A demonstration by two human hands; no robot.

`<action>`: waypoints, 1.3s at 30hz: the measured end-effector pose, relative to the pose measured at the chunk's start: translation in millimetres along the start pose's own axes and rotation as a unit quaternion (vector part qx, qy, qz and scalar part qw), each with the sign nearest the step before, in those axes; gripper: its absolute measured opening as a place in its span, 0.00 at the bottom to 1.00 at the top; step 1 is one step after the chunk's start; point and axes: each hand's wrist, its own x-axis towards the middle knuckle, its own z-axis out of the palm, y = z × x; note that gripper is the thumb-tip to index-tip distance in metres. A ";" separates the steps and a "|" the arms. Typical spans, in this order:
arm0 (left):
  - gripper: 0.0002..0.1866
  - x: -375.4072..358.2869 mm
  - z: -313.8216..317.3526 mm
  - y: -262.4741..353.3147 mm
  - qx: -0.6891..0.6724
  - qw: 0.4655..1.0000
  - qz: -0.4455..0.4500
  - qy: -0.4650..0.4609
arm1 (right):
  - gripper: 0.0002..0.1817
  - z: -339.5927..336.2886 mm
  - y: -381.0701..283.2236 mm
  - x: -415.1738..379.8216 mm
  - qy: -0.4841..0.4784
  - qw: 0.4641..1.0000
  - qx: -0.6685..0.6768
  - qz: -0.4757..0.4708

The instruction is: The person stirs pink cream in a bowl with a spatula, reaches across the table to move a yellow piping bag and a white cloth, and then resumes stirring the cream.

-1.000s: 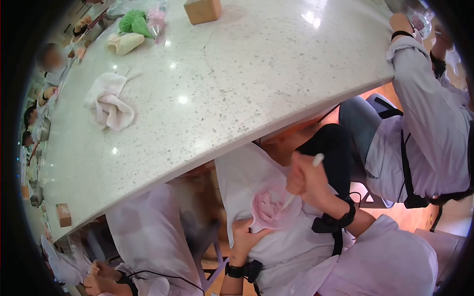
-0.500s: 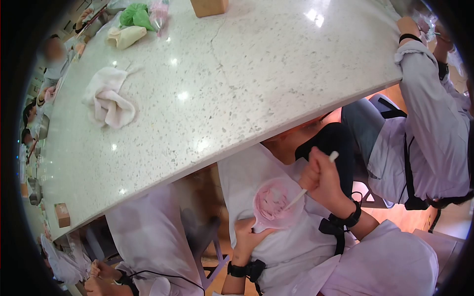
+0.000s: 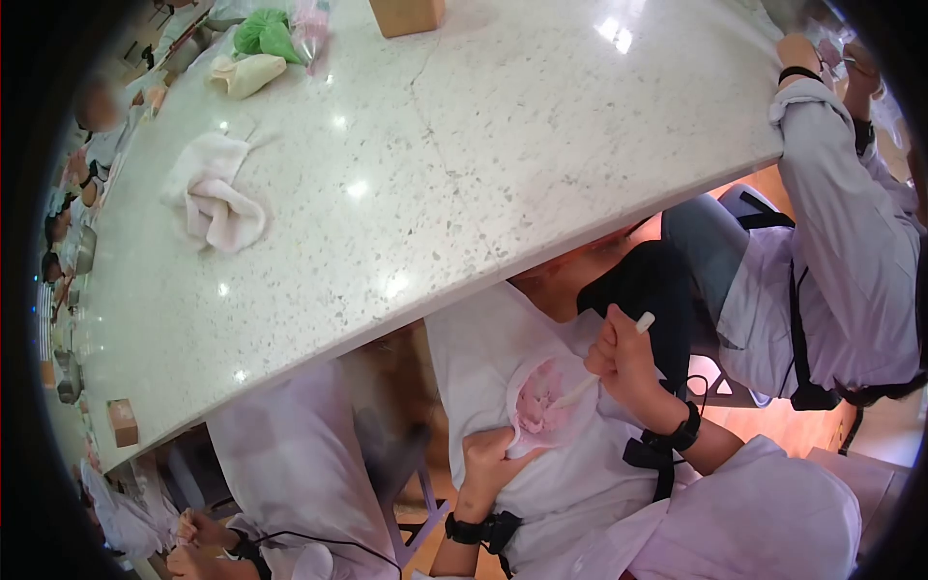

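Observation:
My left hand point(image 3: 491, 462) is closed around the edge of a white mixing cup point(image 3: 561, 438) held over my lap. Pink cream point(image 3: 536, 401) coats the inside of the cup. My right hand point(image 3: 623, 358) grips a white spatula point(image 3: 580, 392), its handle end sticking up above the fist and its lower end reaching into the cup at the cream. The spatula's tip is hard to make out against the cream.
A speckled white table point(image 3: 329, 280) slants across in front of me. On it lie a crumpled white cloth point(image 3: 217, 198), a cream-coloured piping bag point(image 3: 246, 75), a green bag point(image 3: 266, 34) and a brown box point(image 3: 408, 14). Co-workers' sleeves point(image 3: 836, 203) are at right, others lower left.
The cup has tilted, its opening now turned more to the left. My right hand and the spatula have shifted slightly downward.

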 end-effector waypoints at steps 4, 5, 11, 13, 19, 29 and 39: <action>0.31 -2.1 3.3 -5.5 -0.020 1.000 -0.008 0.011 | 0.24 -10.8 -0.1 0.7 0.059 0.988 0.130 0.055; 0.31 -2.2 2.6 -5.6 -0.025 1.000 -0.008 0.014 | 0.23 -8.9 1.7 0.1 0.053 0.987 0.144 0.046; 0.31 -8.6 4.3 -12.2 -0.026 0.999 -0.035 0.017 | 0.24 18.0 3.6 -4.9 -0.023 0.984 0.149 -0.095; 0.31 -3.6 3.7 -3.9 -0.041 0.997 -0.053 0.034 | 0.24 27.4 15.2 -11.0 -0.056 0.977 0.139 -0.153; 0.28 -3.1 -2.5 -4.0 -0.028 0.999 -0.034 -0.001 | 0.25 9.3 14.7 -47.3 -0.295 0.948 -0.105 -0.061; 0.21 0.7 -9.3 -4.5 -0.039 0.995 -0.084 -0.042 | 0.25 34.2 -4.9 -20.0 -0.253 0.956 -0.034 -0.148; 0.20 1.0 -21.4 -11.7 -0.089 0.981 -0.127 -0.114 | 0.25 31.2 -21.1 -26.2 -0.338 0.920 -0.144 0.140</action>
